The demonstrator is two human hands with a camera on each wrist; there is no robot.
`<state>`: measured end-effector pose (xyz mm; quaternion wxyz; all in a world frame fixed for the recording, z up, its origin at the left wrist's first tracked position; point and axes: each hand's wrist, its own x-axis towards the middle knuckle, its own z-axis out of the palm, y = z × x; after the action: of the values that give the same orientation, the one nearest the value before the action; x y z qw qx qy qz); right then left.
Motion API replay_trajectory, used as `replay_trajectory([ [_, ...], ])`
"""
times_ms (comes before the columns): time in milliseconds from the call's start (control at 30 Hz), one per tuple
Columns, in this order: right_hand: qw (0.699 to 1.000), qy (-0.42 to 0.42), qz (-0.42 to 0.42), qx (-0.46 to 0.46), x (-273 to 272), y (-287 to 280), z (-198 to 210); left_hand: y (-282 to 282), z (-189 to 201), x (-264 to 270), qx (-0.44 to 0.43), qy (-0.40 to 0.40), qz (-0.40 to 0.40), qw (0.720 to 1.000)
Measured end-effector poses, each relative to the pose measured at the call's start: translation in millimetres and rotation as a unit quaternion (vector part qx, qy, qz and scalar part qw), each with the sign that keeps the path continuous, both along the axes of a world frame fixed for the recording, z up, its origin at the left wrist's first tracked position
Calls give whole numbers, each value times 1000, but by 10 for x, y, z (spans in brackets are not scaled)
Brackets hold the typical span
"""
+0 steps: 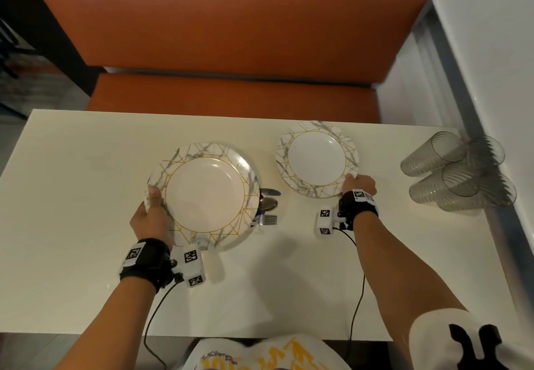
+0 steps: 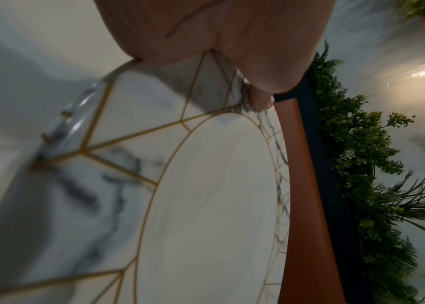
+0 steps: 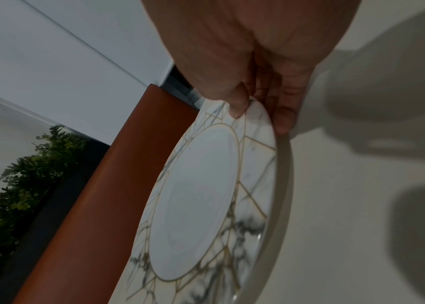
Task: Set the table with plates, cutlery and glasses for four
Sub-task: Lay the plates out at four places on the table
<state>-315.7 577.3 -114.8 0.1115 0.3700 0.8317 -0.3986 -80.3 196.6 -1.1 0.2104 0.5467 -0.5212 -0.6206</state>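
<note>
We see the left hand [image 1: 151, 219] gripping the near-left rim of the larger marble-patterned plate [image 1: 205, 194], thumb on top and fingers curled beneath, holding it over the pale tabletop [image 1: 72, 196]. Cutlery [image 1: 267, 206] peeks out at that plate's right edge: a knife tip, a spoon bowl, fork tines. The right hand [image 1: 359, 186] pinches the near-right rim of the smaller plate [image 1: 317, 159], thumb above, fingers [image 3: 285, 115] underneath; whether this plate touches the tabletop we cannot tell. Four ribbed glasses [image 1: 456, 170] lie on their sides at the tabletop's right end. An orange bench [image 1: 231, 51] stands beyond.
</note>
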Motion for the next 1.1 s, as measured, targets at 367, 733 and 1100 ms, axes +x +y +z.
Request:
replay_trajectory([
  [367,971,219,83,-46,602,-593,742,153,-48,58,24,-45,-49,998],
  [733,895,122,423,-68,1092,-1367,1226,273,-131,179,99,-93,-113,984],
  [1100,959,152,177,-164,1563,-711,1221,-140,-202,586,-23,-83,-191,978],
])
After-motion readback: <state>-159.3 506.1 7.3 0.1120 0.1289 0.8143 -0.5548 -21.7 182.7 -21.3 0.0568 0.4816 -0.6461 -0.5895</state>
